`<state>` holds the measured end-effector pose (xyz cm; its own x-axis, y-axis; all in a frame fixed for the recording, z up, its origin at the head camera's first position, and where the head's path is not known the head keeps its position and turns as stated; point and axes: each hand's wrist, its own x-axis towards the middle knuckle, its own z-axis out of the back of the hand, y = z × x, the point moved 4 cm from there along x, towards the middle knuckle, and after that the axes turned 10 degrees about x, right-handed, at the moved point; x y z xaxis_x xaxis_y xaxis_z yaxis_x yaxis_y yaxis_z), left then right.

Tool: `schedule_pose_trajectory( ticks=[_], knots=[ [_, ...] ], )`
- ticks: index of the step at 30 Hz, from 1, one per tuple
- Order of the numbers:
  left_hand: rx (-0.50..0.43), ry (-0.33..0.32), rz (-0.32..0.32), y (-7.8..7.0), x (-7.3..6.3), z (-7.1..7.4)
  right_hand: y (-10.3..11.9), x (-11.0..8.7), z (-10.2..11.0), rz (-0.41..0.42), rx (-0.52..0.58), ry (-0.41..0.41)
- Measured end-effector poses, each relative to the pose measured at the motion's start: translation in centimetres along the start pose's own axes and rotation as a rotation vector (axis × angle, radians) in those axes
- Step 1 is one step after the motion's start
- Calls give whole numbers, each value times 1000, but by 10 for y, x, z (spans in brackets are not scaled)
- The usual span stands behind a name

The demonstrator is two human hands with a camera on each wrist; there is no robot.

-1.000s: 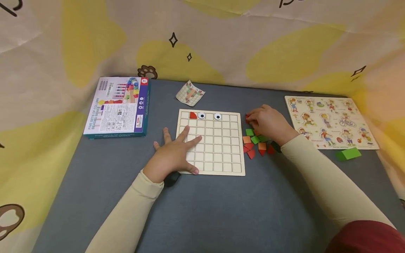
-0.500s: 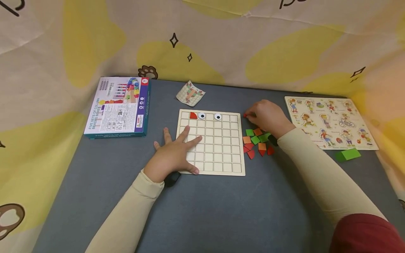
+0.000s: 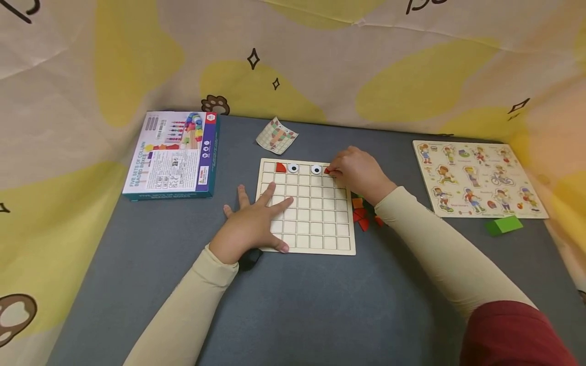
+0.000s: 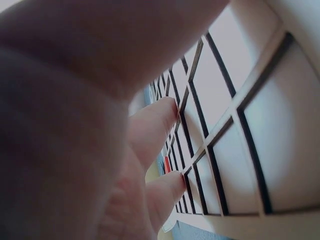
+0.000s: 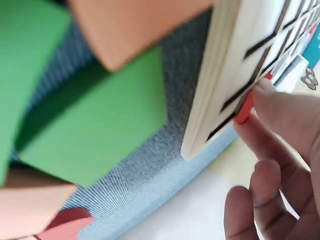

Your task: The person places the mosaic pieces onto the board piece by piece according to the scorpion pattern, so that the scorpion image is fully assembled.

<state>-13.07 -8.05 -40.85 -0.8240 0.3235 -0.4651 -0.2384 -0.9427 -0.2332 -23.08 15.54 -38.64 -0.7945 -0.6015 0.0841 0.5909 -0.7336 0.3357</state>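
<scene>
A wooden grid board [image 3: 316,216] lies on the table. Its top row carries a red quarter-round tile [image 3: 281,168] and two eye tiles, the left eye tile [image 3: 293,168] and the right eye tile [image 3: 316,170]. With fingers spread, my left hand [image 3: 249,229] rests on the board's left side. My right hand [image 3: 359,173] pinches a red tile [image 5: 245,107] between thumb and forefinger at the top row, just right of the right eye tile. Much of that tile is covered by the fingers, so its full shape is hidden.
Right of the board lie loose red tiles [image 3: 361,219], an orange tile [image 3: 357,203] and green tiles [image 5: 100,120], partly under the right arm. A patterned card [image 3: 276,136] sits behind. A box [image 3: 169,155] stands left; a picture puzzle [image 3: 480,178] and green block [image 3: 504,225] lie right.
My right hand has moved left from beside the loose tiles to the board's top row, bringing the red tile with it. The left hand stays where it was.
</scene>
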Motion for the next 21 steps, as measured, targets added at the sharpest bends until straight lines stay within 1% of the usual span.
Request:
schedule_pose_trajectory(
  ticks=[5, 8, 12, 15, 21],
  knots=[
    [-4, -5, -2, 1, -1, 0, 1, -4, -4, 36, 12, -46],
    [-2, -8, -3, 1, -1, 0, 2, -6, -6, 66, -29, -69],
    [0, -6, -1, 1, -1, 0, 4, -8, -6, 77, -85, -74],
    [3, 2, 3, 1, -1, 0, 6, -8, -5, 60, -94, -48],
    [2, 12, 3, 1, 0, 0, 6, -6, -1, -29, -58, 19]
  ],
)
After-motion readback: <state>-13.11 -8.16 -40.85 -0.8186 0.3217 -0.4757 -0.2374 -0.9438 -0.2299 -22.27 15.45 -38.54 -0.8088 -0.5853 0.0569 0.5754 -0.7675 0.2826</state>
